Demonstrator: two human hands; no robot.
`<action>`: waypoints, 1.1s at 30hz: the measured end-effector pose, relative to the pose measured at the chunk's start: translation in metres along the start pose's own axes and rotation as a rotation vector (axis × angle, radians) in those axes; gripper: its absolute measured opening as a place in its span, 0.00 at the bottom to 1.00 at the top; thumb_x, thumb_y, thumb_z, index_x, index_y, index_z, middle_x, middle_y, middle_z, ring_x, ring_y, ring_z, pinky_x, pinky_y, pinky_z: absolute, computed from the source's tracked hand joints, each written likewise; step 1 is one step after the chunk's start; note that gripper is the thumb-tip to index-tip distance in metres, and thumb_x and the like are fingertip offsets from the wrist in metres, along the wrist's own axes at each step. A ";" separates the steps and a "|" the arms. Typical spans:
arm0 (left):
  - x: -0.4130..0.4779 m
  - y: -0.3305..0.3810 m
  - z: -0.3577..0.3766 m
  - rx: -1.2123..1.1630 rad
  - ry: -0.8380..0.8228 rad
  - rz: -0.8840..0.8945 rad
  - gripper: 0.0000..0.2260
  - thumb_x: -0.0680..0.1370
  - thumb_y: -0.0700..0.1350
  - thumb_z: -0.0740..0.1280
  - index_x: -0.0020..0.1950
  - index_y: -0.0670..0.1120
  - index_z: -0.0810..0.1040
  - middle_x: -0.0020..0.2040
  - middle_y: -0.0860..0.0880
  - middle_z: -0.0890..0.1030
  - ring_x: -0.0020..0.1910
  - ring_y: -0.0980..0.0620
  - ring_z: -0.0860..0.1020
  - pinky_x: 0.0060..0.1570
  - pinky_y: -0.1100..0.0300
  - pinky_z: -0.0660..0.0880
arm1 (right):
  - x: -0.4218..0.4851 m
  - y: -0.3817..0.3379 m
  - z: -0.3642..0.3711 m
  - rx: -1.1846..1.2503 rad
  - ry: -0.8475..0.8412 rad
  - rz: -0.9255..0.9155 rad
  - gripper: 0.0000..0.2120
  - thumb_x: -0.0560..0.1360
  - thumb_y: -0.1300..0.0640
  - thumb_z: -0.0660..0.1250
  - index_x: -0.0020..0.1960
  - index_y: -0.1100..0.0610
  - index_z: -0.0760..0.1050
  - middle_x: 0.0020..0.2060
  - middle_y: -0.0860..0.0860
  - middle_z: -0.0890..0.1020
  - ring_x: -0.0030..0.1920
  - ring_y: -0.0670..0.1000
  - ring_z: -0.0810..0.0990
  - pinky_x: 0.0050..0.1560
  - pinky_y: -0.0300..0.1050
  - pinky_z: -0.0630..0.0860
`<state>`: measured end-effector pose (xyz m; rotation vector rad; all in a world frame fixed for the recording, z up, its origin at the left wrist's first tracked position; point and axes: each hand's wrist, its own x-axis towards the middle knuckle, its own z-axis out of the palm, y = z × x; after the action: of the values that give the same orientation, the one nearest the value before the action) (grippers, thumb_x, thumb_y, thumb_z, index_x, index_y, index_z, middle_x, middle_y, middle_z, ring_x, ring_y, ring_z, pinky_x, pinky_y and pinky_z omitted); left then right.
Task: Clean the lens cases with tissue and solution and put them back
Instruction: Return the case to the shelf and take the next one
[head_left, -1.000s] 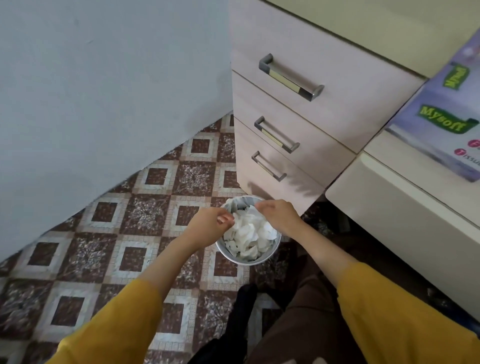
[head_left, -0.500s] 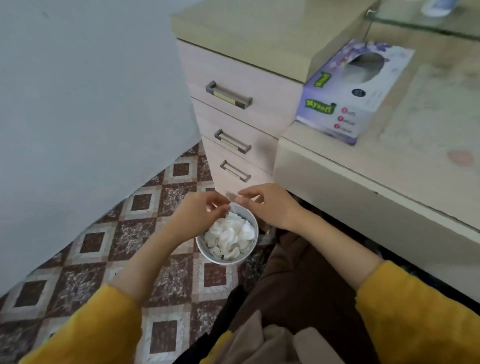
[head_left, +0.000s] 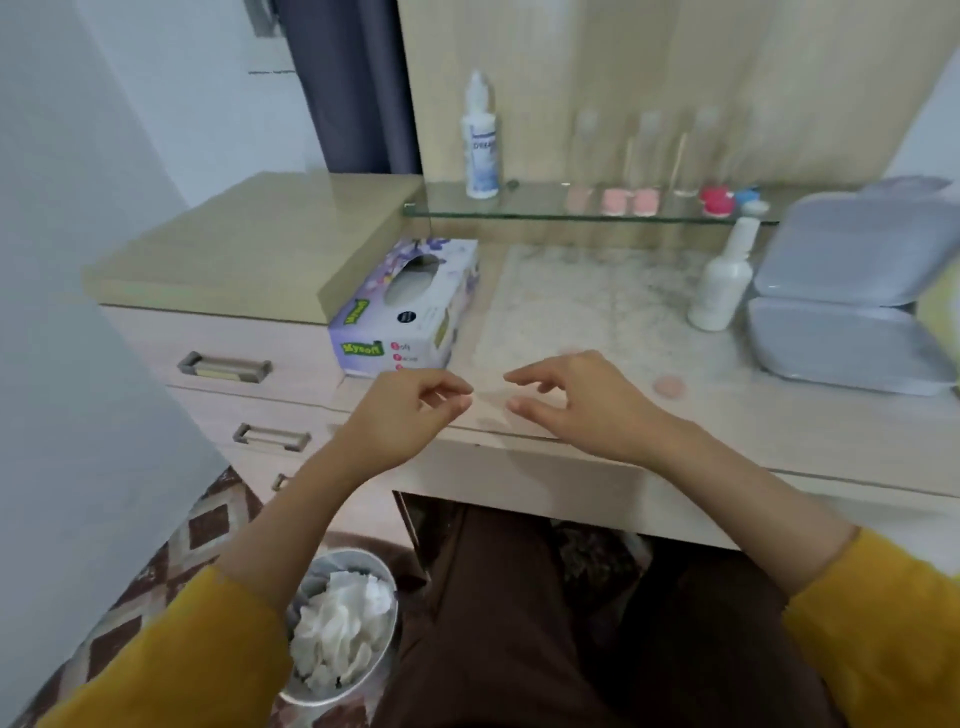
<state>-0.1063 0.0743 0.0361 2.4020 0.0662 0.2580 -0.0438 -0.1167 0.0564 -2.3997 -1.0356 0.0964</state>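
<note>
Both hands have been lifted away from the bin (head_left: 363, 556) of used tissues on the floor and are now held over the near edge of the desk (head_left: 779, 436), and the view has been raised with them. Nothing is held: the left hand (head_left: 410, 415) is loosely curled with thumb close to forefinger, and the right hand (head_left: 582, 410) is relaxed with its fingers slightly spread. The lens cases (head_left: 631, 201), a pink pair with red and blue ones to their right, are seen on the far glass shelf (head_left: 545, 214), well apart from both hands. The step in hand is judged to be a return for the next case. It is best done by drawing a fresh sheet from the tissue box (head_left: 415, 312), just beyond the left hand, before a case is lifted, so that the shelf is reached only once and the neighbouring cases are not knocked. "Mysoft" is read in green on the box. On the solution bottle (head_left: 480, 145) at the shelf's left end, a word like "DREAM" is made out, too blurred to confirm.
</note>
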 end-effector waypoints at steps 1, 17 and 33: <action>0.009 0.006 0.006 0.004 -0.022 0.027 0.05 0.75 0.45 0.67 0.49 0.49 0.80 0.44 0.54 0.81 0.41 0.62 0.75 0.40 0.74 0.68 | -0.004 0.009 -0.007 -0.013 0.022 0.031 0.19 0.75 0.46 0.63 0.63 0.51 0.74 0.59 0.47 0.78 0.53 0.46 0.78 0.53 0.39 0.70; 0.107 0.016 0.083 0.256 -0.224 0.169 0.29 0.75 0.53 0.66 0.71 0.43 0.63 0.72 0.47 0.63 0.71 0.49 0.59 0.69 0.61 0.53 | -0.038 0.118 -0.071 -0.134 0.322 0.445 0.18 0.74 0.49 0.67 0.61 0.54 0.76 0.58 0.51 0.79 0.59 0.53 0.74 0.55 0.43 0.67; 0.117 -0.002 0.097 0.300 -0.173 0.248 0.45 0.63 0.73 0.47 0.73 0.48 0.61 0.75 0.53 0.58 0.74 0.55 0.54 0.72 0.61 0.47 | 0.027 0.173 -0.096 0.109 0.517 0.728 0.31 0.64 0.43 0.75 0.60 0.59 0.71 0.53 0.53 0.78 0.53 0.52 0.75 0.54 0.49 0.71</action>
<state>0.0280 0.0262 -0.0170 2.7224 -0.2931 0.1606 0.1146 -0.2385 0.0589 -2.3872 0.0875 -0.1999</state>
